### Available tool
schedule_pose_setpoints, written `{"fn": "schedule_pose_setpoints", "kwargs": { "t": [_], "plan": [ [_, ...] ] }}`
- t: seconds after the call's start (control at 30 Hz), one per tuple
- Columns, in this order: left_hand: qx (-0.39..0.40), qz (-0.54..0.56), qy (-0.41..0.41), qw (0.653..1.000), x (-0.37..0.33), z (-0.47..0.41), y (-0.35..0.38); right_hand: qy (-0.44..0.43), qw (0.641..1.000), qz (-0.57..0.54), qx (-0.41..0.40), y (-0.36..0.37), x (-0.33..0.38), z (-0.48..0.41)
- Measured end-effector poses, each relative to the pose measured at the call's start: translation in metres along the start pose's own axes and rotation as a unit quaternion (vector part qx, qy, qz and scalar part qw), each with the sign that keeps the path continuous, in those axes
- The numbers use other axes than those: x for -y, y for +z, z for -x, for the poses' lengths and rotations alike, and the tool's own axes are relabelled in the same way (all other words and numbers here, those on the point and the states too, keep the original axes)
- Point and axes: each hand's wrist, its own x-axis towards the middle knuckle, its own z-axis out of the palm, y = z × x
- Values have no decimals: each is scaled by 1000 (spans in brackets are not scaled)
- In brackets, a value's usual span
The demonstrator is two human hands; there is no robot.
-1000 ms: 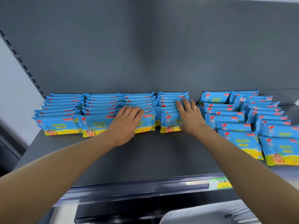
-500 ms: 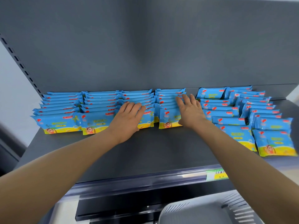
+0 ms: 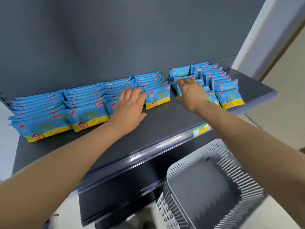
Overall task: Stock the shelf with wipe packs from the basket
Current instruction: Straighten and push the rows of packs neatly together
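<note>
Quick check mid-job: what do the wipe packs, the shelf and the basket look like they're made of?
The wipe packs look like soft plastic film: glossy print, crimped side seams. The shelf is probably painted metal: matte dark grey, thin flat deck. The basket seems moulded plastic: pale grey, slotted walls.

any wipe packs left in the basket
No, the basket shows only its bare grey floor, and the wipe packs in view all lie on the shelf.

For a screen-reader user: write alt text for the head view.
A left hand and a right hand lie on rows of blue wipe packs on a dark shelf; a grey slatted basket sits below at right.
</note>
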Motion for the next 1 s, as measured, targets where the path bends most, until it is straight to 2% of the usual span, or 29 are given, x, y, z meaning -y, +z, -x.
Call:
{"fn": "schedule_pose_setpoints", "kwargs": {
  "t": [0.23,0.43,0.53,0.67,1.0],
  "plan": [
    [-70,41,19,996,-23,3,-34,-25,999,30,-34,-28,7,38],
    [-86,29,3,996,-25,-6,-42,-53,997,26,-44,-46,-9,28],
    [-62,22,-31,997,-29,-24,-30,-57,998,6,-32,-46,-32,18],
    [-48,12,-88,995,-45,-50,-4,-53,995,-86,-15,-40,-64,-10],
    [6,-45,-247,968,-54,-86,40,-104,958,-254,89,11,-96,-99]
  ]
}}
